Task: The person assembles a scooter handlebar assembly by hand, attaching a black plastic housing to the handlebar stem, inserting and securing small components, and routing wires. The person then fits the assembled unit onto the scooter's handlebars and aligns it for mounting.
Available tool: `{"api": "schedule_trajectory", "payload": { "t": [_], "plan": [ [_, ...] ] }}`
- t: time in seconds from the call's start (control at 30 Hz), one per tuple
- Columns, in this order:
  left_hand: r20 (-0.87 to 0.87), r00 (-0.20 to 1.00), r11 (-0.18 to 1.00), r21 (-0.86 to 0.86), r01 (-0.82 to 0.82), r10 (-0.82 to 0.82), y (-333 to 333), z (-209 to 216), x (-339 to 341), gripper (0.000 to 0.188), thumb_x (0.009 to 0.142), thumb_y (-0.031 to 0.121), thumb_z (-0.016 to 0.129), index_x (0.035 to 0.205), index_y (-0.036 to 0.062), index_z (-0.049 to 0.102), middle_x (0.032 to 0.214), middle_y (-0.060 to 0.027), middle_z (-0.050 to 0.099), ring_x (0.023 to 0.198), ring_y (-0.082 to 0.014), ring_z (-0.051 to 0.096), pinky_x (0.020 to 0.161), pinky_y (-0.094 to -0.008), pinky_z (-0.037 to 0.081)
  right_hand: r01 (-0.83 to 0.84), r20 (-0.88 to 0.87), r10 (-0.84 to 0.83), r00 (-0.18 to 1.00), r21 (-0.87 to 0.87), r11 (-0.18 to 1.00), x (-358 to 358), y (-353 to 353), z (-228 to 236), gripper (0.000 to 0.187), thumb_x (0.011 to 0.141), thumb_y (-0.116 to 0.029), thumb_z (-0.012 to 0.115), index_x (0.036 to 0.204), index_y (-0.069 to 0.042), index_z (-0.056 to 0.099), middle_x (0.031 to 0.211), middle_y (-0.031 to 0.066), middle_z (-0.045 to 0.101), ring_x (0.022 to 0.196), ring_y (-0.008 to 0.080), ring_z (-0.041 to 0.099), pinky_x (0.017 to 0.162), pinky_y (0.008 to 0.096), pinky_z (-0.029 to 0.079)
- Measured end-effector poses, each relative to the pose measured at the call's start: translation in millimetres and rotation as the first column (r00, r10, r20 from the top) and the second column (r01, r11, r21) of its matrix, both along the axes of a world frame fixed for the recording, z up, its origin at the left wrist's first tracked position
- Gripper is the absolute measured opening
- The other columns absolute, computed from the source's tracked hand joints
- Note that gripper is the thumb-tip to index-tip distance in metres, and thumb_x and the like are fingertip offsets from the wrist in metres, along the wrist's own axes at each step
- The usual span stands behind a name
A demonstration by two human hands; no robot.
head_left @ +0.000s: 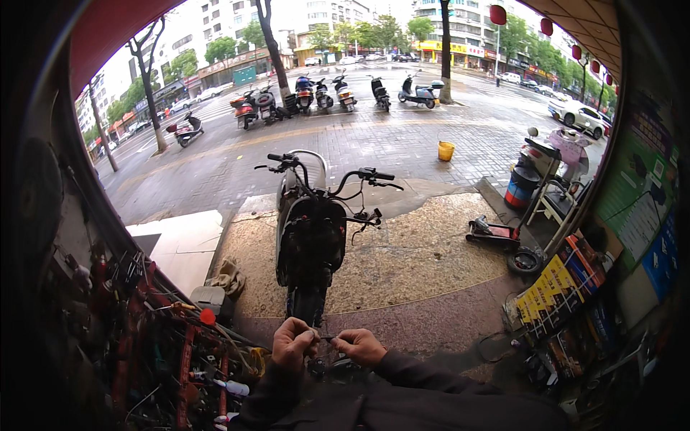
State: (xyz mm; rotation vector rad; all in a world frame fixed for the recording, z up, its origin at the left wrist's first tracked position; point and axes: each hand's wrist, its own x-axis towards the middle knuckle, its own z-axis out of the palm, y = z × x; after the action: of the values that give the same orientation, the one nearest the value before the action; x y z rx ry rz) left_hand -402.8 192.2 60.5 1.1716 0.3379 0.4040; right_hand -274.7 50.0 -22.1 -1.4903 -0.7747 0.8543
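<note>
Close together in front of my body, both hands pinch at something small. My left hand (294,343) is closed, thumb against the curled fingers. My right hand (360,347) is closed too, its thumb and forefinger on a short dark thin piece that reaches toward the left hand. What this piece is, I cannot make out. Just beyond the hands stands a dark scooter (311,241), its front wheel toward me. Its handlebar has bare levers and loose cables, and a lever assembly (370,219) hangs off its right side. A light seat (310,169) shows behind the bars.
Tools and parts crowd a red rack (185,366) at my left. To the right are a yellow box (550,296), a small wheel (525,261), a red floor jack (494,231) and a dark drum (522,185). Outside, a yellow bucket (445,151) stands on the paving before several parked scooters (345,95).
</note>
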Motion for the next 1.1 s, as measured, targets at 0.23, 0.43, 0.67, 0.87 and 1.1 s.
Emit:
{"api": "schedule_trajectory", "payload": {
  "t": [0.23, 0.43, 0.67, 0.87, 1.1],
  "plan": [
    [0.003, 1.000, 1.000, 0.010, -0.027, 0.027, 8.2, 4.1, -6.7, 0.010, 0.087, 0.007, 0.056, 0.095, 0.0028, 0.051, 0.080, -0.0108, 0.064, 0.058, -0.0120, 0.056, 0.053, -0.0264, 0.049, 0.002, 0.008, -0.002, 1.000, 0.005, 1.000, -4.7, 7.7, 5.4, 0.024, 0.095, -0.022, 0.062, 0.088, 0.000, 0.069, 0.071, -0.0040, 0.059, 0.068, 0.0046, 0.049, 0.059, 0.0238, 0.042],
    [0.040, 0.999, 0.999, 0.015, -0.032, 0.031, 13.8, -1.1, -9.7, 0.019, 0.084, 0.006, 0.053, 0.103, -0.0002, 0.054, 0.081, -0.0129, 0.065, 0.057, -0.0139, 0.058, 0.052, -0.0263, 0.050, 0.030, 0.098, -0.036, 0.994, 0.060, 0.998, -12.3, 13.4, 0.7, 0.027, 0.092, -0.026, 0.064, 0.086, 0.000, 0.067, 0.064, 0.0018, 0.055, 0.062, 0.0082, 0.048, 0.056, 0.0291, 0.042],
    [0.133, 0.991, 0.999, -0.051, -0.019, 0.025, 9.9, -6.4, -7.6, 0.015, 0.087, 0.003, 0.050, 0.099, 0.0018, 0.059, 0.079, -0.0136, 0.066, 0.053, -0.0140, 0.058, 0.048, -0.0258, 0.049, 0.014, 0.009, -0.015, 1.000, 0.057, 0.998, -16.3, 5.6, 10.7, 0.025, 0.094, -0.024, 0.062, 0.086, -0.001, 0.067, 0.066, -0.0003, 0.056, 0.063, 0.0067, 0.049, 0.056, 0.0277, 0.041],
    [0.136, 0.990, 1.000, -0.012, -0.028, 0.029, 10.5, -4.8, 2.3, 0.014, 0.088, 0.005, 0.050, 0.096, 0.0012, 0.061, 0.081, -0.0146, 0.067, 0.054, -0.0140, 0.060, 0.048, -0.0258, 0.049, 0.016, -0.037, -0.012, 0.999, 0.098, 0.995, -11.8, 5.1, 15.6, 0.024, 0.095, -0.021, 0.062, 0.084, 0.000, 0.065, 0.068, -0.0046, 0.056, 0.067, 0.0039, 0.048, 0.057, 0.0249, 0.041],
    [0.114, 0.993, 0.996, 0.086, -0.003, -0.007, 10.8, -14.3, 13.6, 0.012, 0.088, 0.002, 0.056, 0.098, -0.0020, 0.061, 0.085, -0.0106, 0.066, 0.054, -0.0109, 0.058, 0.048, -0.0235, 0.046, 0.013, -0.091, -0.003, 0.996, 0.107, 0.994, -6.8, 8.6, -1.7, 0.023, 0.096, -0.020, 0.062, 0.086, 0.000, 0.066, 0.074, -0.0040, 0.060, 0.070, 0.0034, 0.050, 0.060, 0.0231, 0.043]
  ]
}}
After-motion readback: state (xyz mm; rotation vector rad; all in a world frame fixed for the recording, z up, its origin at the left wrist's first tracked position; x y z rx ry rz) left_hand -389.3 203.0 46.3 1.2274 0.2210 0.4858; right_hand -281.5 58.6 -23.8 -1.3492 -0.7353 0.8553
